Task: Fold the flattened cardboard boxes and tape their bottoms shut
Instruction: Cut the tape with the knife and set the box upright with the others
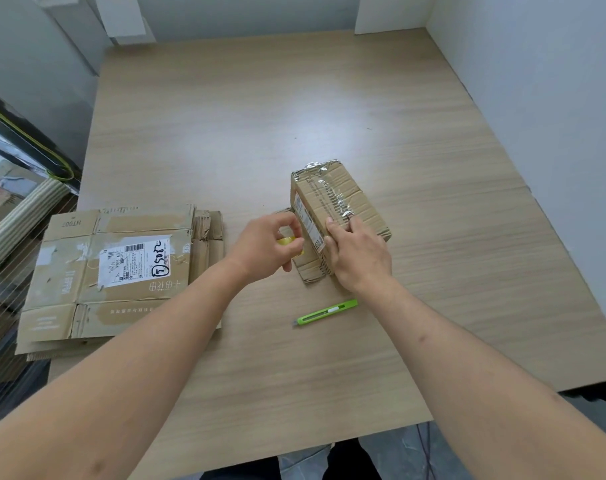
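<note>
Head view: folded box under taping at mid-table.

The box point(336, 209) stood on the table point(225, 116), clear tape along its top seam. The right hand point(358, 252) lay on its near end, fingers pressing the top edge. The left hand point(265, 245), fingers curled, gripped a yellow tape roll point(287, 241) just beside the box. A green knife point(327, 312) lay near. Flat boxes point(114, 271) were stacked at the table's left.

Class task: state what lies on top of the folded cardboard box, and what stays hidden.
Clear tape runs along the box top, and the right hand presses its near end. The box's inside is covered.
</note>
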Motion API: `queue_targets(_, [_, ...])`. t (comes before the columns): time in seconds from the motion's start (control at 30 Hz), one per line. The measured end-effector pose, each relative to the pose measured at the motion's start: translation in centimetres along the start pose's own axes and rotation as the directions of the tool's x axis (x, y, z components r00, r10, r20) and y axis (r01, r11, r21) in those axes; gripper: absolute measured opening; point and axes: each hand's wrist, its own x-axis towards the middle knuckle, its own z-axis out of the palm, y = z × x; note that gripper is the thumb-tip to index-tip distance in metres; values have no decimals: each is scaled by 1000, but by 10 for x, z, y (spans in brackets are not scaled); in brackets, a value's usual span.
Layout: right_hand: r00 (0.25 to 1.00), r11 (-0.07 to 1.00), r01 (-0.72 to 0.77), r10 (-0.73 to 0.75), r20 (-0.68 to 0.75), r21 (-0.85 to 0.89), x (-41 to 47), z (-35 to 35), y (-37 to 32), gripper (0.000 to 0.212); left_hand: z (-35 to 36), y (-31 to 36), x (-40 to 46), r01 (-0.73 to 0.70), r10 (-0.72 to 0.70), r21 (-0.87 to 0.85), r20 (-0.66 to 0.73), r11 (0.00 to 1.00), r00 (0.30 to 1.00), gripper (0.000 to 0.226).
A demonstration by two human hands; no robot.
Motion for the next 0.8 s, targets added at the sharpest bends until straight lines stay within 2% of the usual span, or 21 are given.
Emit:
queue_targets(0.07, [996, 988, 41, -28, -81, 152, -4, -4, -2, 33, 2, 1, -3, 3, -3, -36, -12, 999, 1000, 8])
queue_targets(0.17, [950, 884, 190, -55, -308, 427, -17, -7, -8, 18, 5, 2, -7, 13, -16, -79, -38, 997, 999, 8])
queue_targets(0.23, [915, 843, 269, -72, -397, 467, -24, -5, -11, 12, 7, 2, -10, 12, -18, -96, -56, 995, 998, 8])
queue_targets(0.3, [902, 827, 297, -78, -425, 478, -29, -2, -15, 13, 8, 2, -12, 6, -12, -98, -64, 995, 998, 8])
queue_targets(0.4, [905, 825, 288, -69, -420, 487, -31, 0, -15, 16, 9, 4, -13, -4, -4, -110, -72, 994, 997, 9])
queue_targets(0.53, [945, 807, 256, -93, -313, 533, -31, 0, -15, 19, 8, 5, -14, -19, 10, -132, -69, 991, 998, 10])
queue_targets(0.6, [956, 788, 249, -105, -275, 562, -33, -3, -16, 15, 8, 5, -14, -23, 15, -140, -58, 990, 998, 11])
queue_targets(0.8, [979, 767, 149, -24, -204, 624, -32, -6, -20, 9, 6, 1, -13, -65, 59, -166, -37, 984, 998, 10])
